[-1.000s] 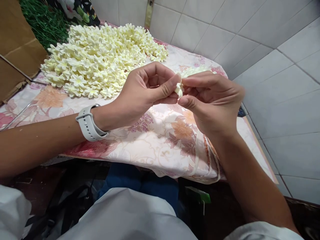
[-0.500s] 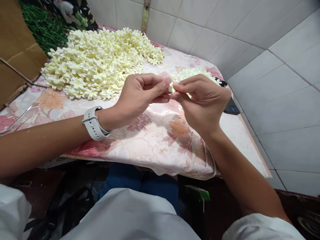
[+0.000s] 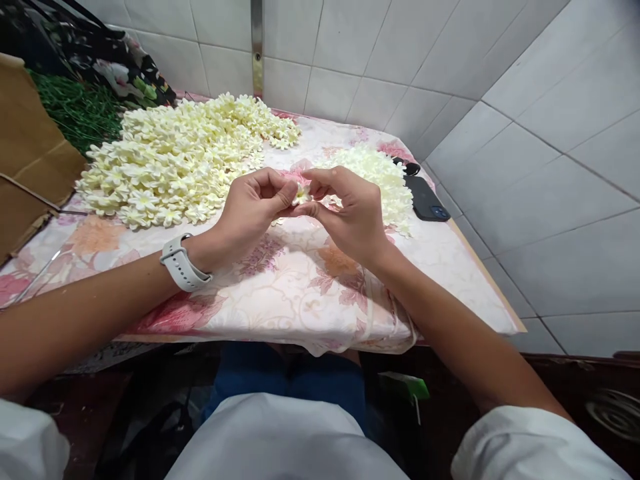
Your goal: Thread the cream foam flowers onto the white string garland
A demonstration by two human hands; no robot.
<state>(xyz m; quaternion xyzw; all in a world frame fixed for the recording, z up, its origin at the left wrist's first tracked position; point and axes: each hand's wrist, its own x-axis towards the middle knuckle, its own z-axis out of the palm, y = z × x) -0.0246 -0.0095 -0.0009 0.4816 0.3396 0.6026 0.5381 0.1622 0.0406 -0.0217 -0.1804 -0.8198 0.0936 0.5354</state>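
Between my two hands, above the table, is a small artificial flower (image 3: 301, 195) with pale petals and a yellow centre. My left hand (image 3: 253, 208), with a white watch (image 3: 185, 262) on the wrist, pinches its left side between thumb and fingers. From the right, the curved thumb and forefinger of my right hand (image 3: 353, 212) close on the same flower; their exact contact is partly hidden. A large heap of cream-yellow artificial flowers (image 3: 170, 157) lies beyond my left hand. Behind my right hand is a heap of whiter petal pieces (image 3: 393, 190).
A black phone (image 3: 426, 199) and a dark object (image 3: 411, 168) lie right of the white heap. Green artificial stems (image 3: 75, 110), a cardboard box (image 3: 30, 153) and a floral-print bag (image 3: 113, 63) stand at the left. A floral tablecloth (image 3: 280, 293) covers the table, against a tiled wall (image 3: 345, 47).
The view has shifted, revealing more of the phone and white heap. Both hands have come closer together, and the flower now shows its open face; the right fingers have spread around it.
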